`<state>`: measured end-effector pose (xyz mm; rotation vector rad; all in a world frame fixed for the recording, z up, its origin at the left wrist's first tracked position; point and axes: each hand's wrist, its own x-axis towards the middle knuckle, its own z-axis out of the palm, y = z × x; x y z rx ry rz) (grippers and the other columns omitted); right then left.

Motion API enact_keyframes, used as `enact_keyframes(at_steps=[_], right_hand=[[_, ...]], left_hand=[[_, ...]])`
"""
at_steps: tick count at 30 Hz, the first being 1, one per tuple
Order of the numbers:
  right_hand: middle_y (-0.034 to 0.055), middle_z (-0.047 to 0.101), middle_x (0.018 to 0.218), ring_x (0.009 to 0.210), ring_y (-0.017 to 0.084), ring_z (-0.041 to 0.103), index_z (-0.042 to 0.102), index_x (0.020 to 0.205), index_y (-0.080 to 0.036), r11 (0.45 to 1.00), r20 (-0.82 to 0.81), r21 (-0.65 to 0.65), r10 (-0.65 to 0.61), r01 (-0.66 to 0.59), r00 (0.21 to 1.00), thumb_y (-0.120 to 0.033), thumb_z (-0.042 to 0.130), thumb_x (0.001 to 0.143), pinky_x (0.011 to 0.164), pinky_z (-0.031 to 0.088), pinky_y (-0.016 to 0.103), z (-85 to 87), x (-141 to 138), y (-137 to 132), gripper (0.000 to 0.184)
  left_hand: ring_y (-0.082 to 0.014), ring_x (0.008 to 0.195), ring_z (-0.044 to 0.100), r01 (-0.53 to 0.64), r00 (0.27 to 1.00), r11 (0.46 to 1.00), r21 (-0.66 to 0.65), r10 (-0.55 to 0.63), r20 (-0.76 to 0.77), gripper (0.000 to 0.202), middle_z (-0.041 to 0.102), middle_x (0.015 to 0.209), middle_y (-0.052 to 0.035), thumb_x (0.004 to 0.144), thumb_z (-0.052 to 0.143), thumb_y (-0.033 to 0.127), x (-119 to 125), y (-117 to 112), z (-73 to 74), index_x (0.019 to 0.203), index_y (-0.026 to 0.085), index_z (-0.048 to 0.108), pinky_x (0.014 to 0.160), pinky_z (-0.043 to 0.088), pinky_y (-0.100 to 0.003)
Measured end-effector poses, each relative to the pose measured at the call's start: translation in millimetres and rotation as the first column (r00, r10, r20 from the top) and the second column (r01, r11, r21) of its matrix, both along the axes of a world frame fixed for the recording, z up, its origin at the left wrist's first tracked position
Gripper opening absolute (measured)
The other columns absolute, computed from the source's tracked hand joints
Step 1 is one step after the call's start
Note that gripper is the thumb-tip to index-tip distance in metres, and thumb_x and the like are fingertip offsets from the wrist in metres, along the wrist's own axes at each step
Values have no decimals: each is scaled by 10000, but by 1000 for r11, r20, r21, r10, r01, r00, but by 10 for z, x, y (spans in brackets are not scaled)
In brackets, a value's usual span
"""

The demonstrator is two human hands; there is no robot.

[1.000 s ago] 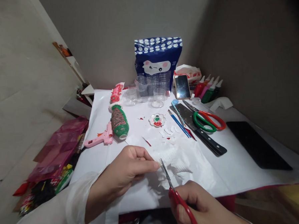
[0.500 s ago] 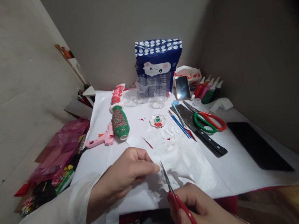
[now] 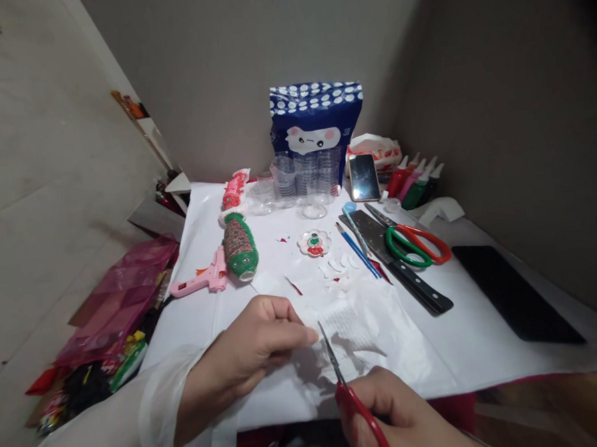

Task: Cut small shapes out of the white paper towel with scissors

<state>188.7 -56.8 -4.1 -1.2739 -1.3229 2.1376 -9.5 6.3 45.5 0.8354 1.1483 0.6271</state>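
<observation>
My right hand grips small scissors by their red handles, the blades pointing up and almost together. My left hand is closed in a pinch right beside the blade tips. Whatever its fingertips hold is too small or hidden to make out. Under both hands lies a crumpled white tissue-like sheet. Several thin white curved slivers rest just beyond it. Close by is a flower-shaped palette with red and green paint.
At left sit a green fish-shaped craft, a smaller red one and a pink glue gun. To the right lie blue brushes, a cleaver, larger scissors and a black slab. Clear cups and a phone stand behind.
Both hands keep nearly the same place. The scissor blades look slightly closer together, and the whole view has shifted a little.
</observation>
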Motion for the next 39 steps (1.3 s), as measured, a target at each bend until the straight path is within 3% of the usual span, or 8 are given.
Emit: enact_keyframes(at_steps=[5,10,16,20,23,29,34,39], right_hand=[[-61,449,634,599,99,341,444,672,-201,999,25,-19,-30,30,999,-218,553,730,573,296,238,10,19,4,124],[-62,437,630,599,102,336,432,663,-204,999,41,2,-48,48,998,-227,569,762,573,302,241,-35,28,-16,171],[-50,446,668,631,120,369,478,697,-210,1000,48,6,20,-20,999,-506,675,784,592,333,241,26,64,9,366],[-59,338,618,610,116,295,413,638,-200,992,7,62,110,-110,994,-650,635,783,552,270,244,102,60,65,522],[-62,334,614,599,110,288,408,645,-197,986,-43,96,138,-134,990,-606,612,832,541,259,244,51,67,67,494],[-41,502,685,645,117,402,533,730,-188,995,-16,71,75,-73,997,-454,623,858,604,338,247,-142,121,9,308],[-30,497,635,599,112,382,490,648,-184,989,-62,105,106,-99,992,-489,629,803,569,331,248,-75,86,57,369],[-43,453,557,551,97,356,497,591,-178,988,-89,112,120,-110,989,-461,604,814,527,312,231,-34,43,102,376]], left_hand=[[-40,408,256,-16,999,999,49,18,-39,226,412,412,78,571,792,271,8,6,2,568,152,599,434,114,-225],[-59,453,379,-2,999,998,64,4,-36,221,564,510,16,563,815,288,5,2,3,610,131,667,461,208,-209],[-65,461,364,19,999,997,71,-15,-45,213,547,519,21,585,802,281,-11,-9,-37,615,140,645,488,199,-227],[-86,474,397,51,998,995,80,-47,-52,189,547,532,11,600,773,273,-13,-7,-44,623,148,632,502,219,-243],[-93,473,398,65,995,993,93,-59,-75,184,531,524,15,622,752,286,-11,-16,-31,624,153,625,503,223,-249],[-85,495,375,79,991,989,123,-65,-115,206,522,549,18,631,746,308,2,-25,1,631,146,617,509,218,-244],[-69,466,307,94,988,990,104,-79,-135,220,472,509,44,647,740,330,8,-24,4,646,151,612,485,168,-239],[-66,465,340,79,990,992,98,-67,-123,214,508,520,31,636,750,314,10,-30,5,636,145,619,474,196,-223]])
